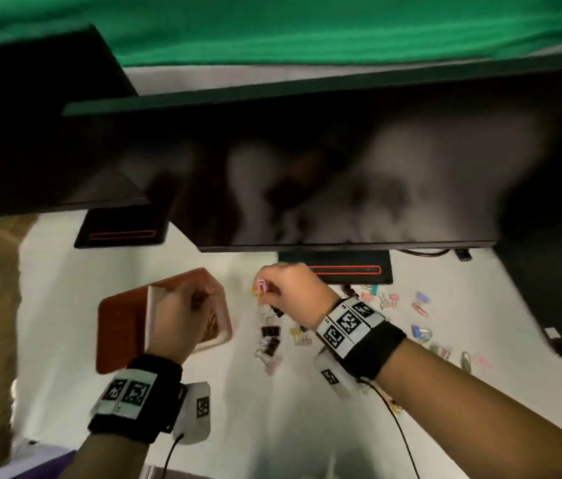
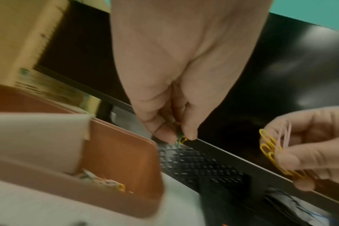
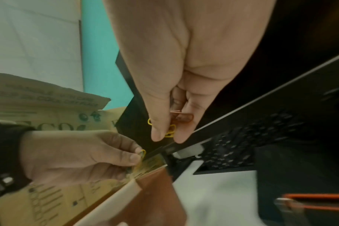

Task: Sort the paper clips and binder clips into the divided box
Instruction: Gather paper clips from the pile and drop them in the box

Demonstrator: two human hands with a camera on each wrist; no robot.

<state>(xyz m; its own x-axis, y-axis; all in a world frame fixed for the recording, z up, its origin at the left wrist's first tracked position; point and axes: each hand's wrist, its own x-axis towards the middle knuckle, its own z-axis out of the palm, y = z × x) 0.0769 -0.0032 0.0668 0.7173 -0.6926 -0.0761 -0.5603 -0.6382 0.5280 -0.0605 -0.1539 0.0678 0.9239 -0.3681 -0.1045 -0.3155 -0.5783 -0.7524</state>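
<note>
The brown divided box [image 1: 117, 316] with a pale divider [image 1: 150, 312] sits left of centre; its right compartment holds several paper clips [image 2: 108, 182]. My left hand [image 1: 179, 312] hovers over the box [image 2: 126, 152] and pinches a yellow and a green paper clip [image 2: 181, 139] between thumb and fingertips. My right hand [image 1: 286, 288], just right of the box, pinches a bunch of yellow and pink paper clips [image 2: 271, 151], also seen as the yellow and pink clips [image 3: 171, 130]. Black binder clips [image 1: 270, 338] lie below the right hand.
A large dark monitor [image 1: 341, 167] hangs over the white table [image 1: 272, 409], its stand [image 1: 341, 271] right behind my right hand. Coloured clips [image 1: 421, 302] lie scattered to the right. A cardboard carton [image 3: 39, 107] stands left; a black case [image 1: 555, 288] right.
</note>
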